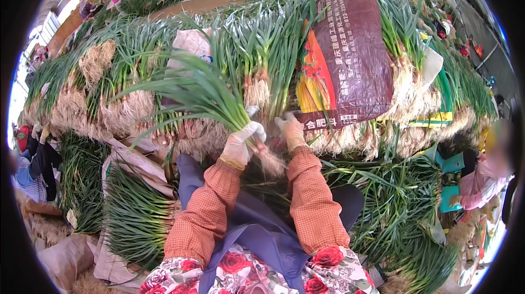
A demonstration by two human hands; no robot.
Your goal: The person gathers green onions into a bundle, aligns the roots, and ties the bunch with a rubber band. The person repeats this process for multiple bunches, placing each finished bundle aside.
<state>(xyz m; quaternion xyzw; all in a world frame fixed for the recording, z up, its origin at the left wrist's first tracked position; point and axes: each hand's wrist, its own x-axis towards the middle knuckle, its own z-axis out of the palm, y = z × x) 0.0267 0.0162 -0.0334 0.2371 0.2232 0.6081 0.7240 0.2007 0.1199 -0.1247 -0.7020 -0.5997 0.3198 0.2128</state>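
In my gloved left hand (242,142) is a bunch of green garlic (221,103), gripped near its base. Its leaves fan to the upper left and its pale roots (272,162) hang at the lower right. My gloved right hand (292,133) is at the near edge of the heap, beside the maroon woven sack (352,48). Blur and the hand's own back hide whether its fingers hold a stalk. Just beyond both hands, a small bundle with white roots (257,91) lies on the long heap of green garlic (135,76).
Bundled stalks lie on a pale sack (123,261) by my left knee. Loose leaves (393,195) cover the ground at right. One person (478,179) sits at far right, another (35,171) at far left. Brown floor (205,0) shows beyond the heap.
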